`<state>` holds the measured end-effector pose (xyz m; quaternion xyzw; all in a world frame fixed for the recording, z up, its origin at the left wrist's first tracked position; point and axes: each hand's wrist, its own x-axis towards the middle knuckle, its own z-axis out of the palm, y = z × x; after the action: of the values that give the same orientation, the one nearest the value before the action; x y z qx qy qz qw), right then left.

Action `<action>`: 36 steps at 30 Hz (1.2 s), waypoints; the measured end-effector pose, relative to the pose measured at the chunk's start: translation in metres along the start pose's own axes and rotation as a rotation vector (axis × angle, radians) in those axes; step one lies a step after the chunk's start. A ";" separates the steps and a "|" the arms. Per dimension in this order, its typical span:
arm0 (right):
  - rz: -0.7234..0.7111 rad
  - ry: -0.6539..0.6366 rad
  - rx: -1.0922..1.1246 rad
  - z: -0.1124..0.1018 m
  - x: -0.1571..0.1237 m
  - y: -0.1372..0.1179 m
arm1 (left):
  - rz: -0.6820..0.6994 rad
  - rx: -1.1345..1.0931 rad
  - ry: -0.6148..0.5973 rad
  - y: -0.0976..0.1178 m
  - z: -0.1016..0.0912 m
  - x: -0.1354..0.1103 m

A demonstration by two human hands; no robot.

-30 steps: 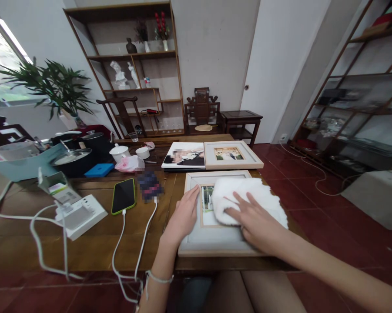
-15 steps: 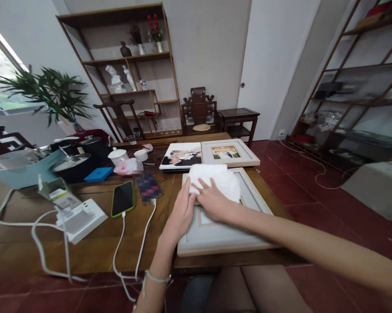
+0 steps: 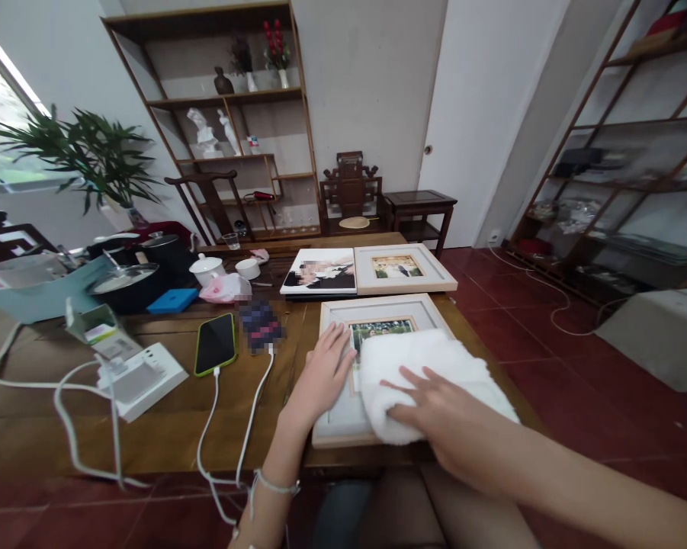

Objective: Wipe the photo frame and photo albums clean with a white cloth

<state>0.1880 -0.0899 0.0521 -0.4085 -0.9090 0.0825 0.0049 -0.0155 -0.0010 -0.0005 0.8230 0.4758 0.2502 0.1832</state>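
A light-framed picture (image 3: pixel 337 427) lies flat on the wooden table in front of me. Its photo (image 3: pixel 377 328) of people among greenery shows in part. My left hand (image 3: pixel 323 370) rests on the frame's left side, fingers stretched out over the border. On the lower right of the picture lies a thick, white, fluffy cloth (image 3: pixel 463 366), which hides that part and hangs past the right edge. My right hand (image 3: pixel 434 404) presses down on this cloth with its fingers spread.
Behind lie another framed photo (image 3: pixel 434 267) and a white-edged picture (image 3: pixel 320 271). To the left are a phone (image 3: pixel 216 343) on a white cable, a white box (image 3: pixel 149 381), a blue box (image 3: pixel 172 300), a lidded pan (image 3: pixel 126 282) and a white teapot (image 3: pixel 207 268).
My right hand and the white cloth have moved right and toward me, uncovering part of the photo. My left hand stays at the frame's left side, fingers now flatter on it.
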 end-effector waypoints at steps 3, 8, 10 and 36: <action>0.171 -0.018 -0.099 -0.012 -0.007 0.028 | 0.002 0.036 -0.029 0.001 0.000 -0.001; 0.350 0.214 -0.330 -0.035 0.000 0.087 | 0.005 0.036 -0.018 0.001 -0.001 -0.001; 0.281 0.311 -0.422 -0.034 0.010 0.106 | 0.001 0.031 -0.020 0.001 -0.001 0.000; 0.260 0.138 -0.169 -0.002 -0.020 0.054 | 0.018 0.050 0.015 -0.007 0.004 0.006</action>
<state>0.2417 -0.0687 0.0473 -0.5263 -0.8497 -0.0229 0.0222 -0.0154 0.0073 -0.0058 0.8298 0.4757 0.2461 0.1568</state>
